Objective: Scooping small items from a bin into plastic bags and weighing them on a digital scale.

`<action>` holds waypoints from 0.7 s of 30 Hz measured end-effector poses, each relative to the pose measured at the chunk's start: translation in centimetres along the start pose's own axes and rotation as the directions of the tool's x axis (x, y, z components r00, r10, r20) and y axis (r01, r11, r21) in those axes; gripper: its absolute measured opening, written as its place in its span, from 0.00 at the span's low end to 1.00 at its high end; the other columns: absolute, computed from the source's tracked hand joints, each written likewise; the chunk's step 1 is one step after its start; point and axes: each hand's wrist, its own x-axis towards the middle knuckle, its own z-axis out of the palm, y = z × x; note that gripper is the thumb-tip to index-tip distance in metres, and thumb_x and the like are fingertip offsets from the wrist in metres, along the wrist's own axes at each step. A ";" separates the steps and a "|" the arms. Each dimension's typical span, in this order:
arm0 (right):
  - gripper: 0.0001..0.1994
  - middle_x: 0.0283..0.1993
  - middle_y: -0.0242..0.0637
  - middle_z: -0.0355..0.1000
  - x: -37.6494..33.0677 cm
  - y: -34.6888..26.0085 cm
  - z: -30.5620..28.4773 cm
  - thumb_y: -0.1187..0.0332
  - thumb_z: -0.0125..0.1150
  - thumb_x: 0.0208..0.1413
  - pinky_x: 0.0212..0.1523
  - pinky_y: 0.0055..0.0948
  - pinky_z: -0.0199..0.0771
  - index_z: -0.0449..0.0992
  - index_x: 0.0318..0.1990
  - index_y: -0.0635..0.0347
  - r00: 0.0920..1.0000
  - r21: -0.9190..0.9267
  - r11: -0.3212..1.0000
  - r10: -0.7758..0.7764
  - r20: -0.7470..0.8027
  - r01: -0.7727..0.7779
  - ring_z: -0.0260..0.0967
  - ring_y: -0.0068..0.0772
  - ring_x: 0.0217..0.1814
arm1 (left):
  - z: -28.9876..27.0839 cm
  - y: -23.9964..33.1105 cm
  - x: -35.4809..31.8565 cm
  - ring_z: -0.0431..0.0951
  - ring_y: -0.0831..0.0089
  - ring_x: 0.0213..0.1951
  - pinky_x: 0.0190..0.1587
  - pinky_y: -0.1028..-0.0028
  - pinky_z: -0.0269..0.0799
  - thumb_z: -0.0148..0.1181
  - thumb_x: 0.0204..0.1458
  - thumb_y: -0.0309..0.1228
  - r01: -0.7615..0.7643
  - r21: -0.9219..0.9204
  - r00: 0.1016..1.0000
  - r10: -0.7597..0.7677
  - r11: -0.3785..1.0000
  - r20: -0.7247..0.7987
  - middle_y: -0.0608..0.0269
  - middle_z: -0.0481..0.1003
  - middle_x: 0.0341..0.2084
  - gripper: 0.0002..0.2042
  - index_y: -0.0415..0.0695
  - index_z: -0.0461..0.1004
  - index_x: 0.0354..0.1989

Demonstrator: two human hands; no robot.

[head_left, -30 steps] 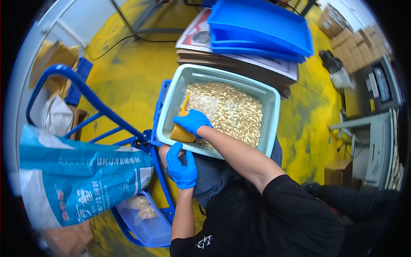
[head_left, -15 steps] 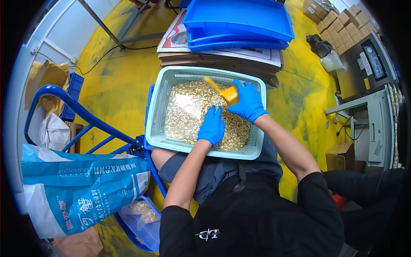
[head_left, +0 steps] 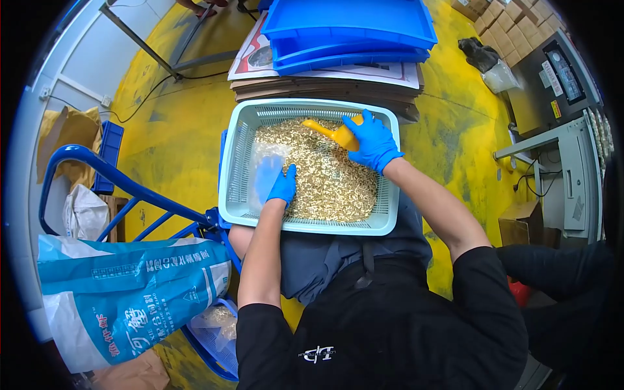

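Note:
A pale green basket [head_left: 229,195] rests across my lap, with many small gold-coloured metal pieces [head_left: 331,188] spread inside. My right hand [head_left: 376,144], in a blue glove, is closed around a yellow scoop [head_left: 343,136] over the far right part of the basket. The scoop's handle points left over the pieces. At the basket's left side my left hand [head_left: 282,186], also gloved in blue, holds a clear plastic bag [head_left: 260,153]. Its fingers show blurred through the plastic, while the thumb stays outside.
Beyond the basket, blue trays [head_left: 351,26] lie on stacked cardboard [head_left: 325,91]. To the left are a blue metal frame [head_left: 130,185] and a blue-and-white sack [head_left: 130,279]. A lower basket [head_left: 218,338] holds more pieces. Grey equipment [head_left: 552,84] stands at right, near a person's dark sleeve [head_left: 552,266].
My left hand has moved left from the pieces to the clear bag, its fingers now behind the plastic. The bag covers less of the pieces. The scoop has shifted slightly up and left.

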 end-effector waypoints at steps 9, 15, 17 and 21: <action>0.35 0.43 0.55 0.61 -3.2 -3.2 -1.6 0.52 0.64 0.33 0.38 0.42 0.73 0.66 0.54 0.52 0.949 0.002 0.977 0.205 0.242 -0.211 0.68 0.54 0.40 | 1.7 -1.2 0.3 0.62 0.47 0.53 0.55 0.57 0.58 0.46 0.51 0.51 0.015 -0.001 0.999 -0.015 1.000 0.052 0.41 0.62 0.52 0.28 0.50 0.59 0.57; 0.37 0.42 0.58 0.65 -5.6 -4.6 -0.2 0.44 0.60 0.31 0.42 0.42 0.71 0.68 0.49 0.59 0.897 0.180 0.902 0.332 0.291 -0.392 0.68 0.51 0.42 | 2.7 -0.2 -0.4 0.54 0.44 0.59 0.60 0.58 0.50 0.44 0.54 0.48 0.030 -0.099 0.990 -0.016 0.995 0.140 0.37 0.55 0.57 0.29 0.46 0.54 0.61; 0.38 0.42 0.58 0.65 -5.7 -5.2 0.0 0.43 0.60 0.32 0.42 0.42 0.71 0.67 0.51 0.58 0.891 0.183 0.897 0.339 0.302 -0.403 0.68 0.52 0.43 | 3.3 -0.4 -0.6 0.59 0.41 0.55 0.56 0.56 0.56 0.47 0.52 0.47 -0.043 -0.120 0.999 0.045 0.992 0.011 0.32 0.56 0.54 0.28 0.48 0.55 0.60; 0.40 0.43 0.59 0.65 -6.3 -5.7 -0.4 0.40 0.59 0.34 0.44 0.42 0.70 0.65 0.55 0.55 0.848 0.177 0.854 0.420 0.323 -0.490 0.67 0.54 0.45 | 2.6 1.8 -2.2 0.58 0.40 0.55 0.56 0.56 0.56 0.48 0.52 0.44 -0.026 -0.202 0.997 0.040 0.979 0.068 0.32 0.56 0.54 0.27 0.47 0.55 0.59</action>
